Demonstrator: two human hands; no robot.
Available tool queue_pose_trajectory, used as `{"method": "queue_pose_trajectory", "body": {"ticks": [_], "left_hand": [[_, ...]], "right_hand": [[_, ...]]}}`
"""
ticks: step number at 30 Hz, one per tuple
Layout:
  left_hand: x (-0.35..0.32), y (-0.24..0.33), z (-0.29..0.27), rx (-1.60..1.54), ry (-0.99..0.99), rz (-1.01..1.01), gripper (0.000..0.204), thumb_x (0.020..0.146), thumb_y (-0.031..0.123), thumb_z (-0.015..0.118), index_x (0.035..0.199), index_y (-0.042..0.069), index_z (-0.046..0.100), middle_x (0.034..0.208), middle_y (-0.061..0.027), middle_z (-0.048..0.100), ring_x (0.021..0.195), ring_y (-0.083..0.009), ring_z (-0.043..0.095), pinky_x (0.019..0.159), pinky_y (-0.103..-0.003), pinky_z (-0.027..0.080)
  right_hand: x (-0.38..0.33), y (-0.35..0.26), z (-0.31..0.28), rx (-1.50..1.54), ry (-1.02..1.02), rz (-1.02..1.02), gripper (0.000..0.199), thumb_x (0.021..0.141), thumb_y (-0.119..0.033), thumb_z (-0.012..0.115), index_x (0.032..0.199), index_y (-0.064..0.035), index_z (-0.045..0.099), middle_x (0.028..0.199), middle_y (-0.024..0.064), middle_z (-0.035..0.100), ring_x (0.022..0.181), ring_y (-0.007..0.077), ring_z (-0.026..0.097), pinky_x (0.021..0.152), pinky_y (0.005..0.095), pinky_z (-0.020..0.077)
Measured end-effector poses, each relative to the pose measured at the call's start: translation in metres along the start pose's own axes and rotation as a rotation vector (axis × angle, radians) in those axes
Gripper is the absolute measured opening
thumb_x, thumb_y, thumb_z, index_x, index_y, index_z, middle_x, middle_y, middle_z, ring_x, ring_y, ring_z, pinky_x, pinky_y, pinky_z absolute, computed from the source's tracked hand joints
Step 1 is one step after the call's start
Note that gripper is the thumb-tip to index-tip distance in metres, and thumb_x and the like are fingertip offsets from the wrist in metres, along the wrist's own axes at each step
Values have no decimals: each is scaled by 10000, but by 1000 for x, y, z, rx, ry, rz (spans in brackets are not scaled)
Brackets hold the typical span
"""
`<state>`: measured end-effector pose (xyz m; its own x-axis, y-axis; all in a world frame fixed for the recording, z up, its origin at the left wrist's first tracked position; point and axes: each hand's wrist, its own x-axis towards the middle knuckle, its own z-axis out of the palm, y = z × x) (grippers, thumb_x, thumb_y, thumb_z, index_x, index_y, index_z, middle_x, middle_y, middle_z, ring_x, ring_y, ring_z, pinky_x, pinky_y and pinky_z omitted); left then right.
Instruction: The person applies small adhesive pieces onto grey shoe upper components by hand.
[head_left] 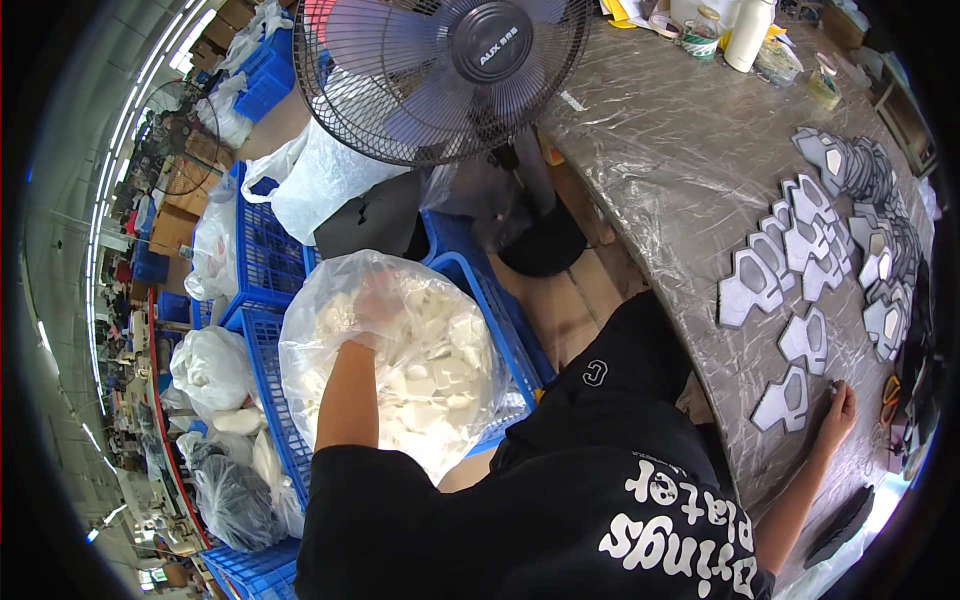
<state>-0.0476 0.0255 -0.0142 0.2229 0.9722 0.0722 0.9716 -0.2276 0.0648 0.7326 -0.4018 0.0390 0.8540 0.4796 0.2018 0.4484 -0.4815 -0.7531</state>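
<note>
My left hand (376,305) reaches into a clear plastic bag (300,330) full of cream-white flat cut pieces (435,375). The film and the pieces blur its fingers, so its grip does not show. Over the table at right, my right hand (838,420) is closed, fingertips pinched together on something too small to name. Beside it lies a grey cut piece (782,402) with an opening and dark edges. Similar grey pieces (750,285) lie farther up the table in overlapping rows, and a few at the right have a cream patch (877,262) on them.
A black fan (440,80) stands ahead. Blue crates (270,345) with bagged goods line the left side; one holds the bag I reach into. The film-covered table (660,160) carries jars and a white bottle (750,35) at its far end. Orange-handled scissors (889,400) lie at right.
</note>
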Motion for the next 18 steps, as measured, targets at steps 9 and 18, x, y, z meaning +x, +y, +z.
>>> {"method": "queue_pose_trajectory", "body": {"ticks": [9, 18], "left_hand": [[-25, -7, -63, -150, -224, -81, 707, 710, 283, 749, 1332, 70, 490, 1283, -205, 557, 1138, -338, 577, 976, -439, 452], [-16, -12, -77, -379, -105, -256, 728, 687, 290, 781, 1322, 79, 494, 1260, -184, 567, 1155, -323, 561, 983, -407, 450]], "right_hand": [[-4, -4, -1, 7, -18, 0, 291, 990, -246, 546, 1058, 8, 669, 956, 49, 681, 860, 111, 586, 794, 247, 460], [-3, 4, -3, -32, -1, 22, 302, 989, -263, 548, 1062, 3, 670, 970, 43, 682, 850, 104, 571, 800, 246, 452]]}}
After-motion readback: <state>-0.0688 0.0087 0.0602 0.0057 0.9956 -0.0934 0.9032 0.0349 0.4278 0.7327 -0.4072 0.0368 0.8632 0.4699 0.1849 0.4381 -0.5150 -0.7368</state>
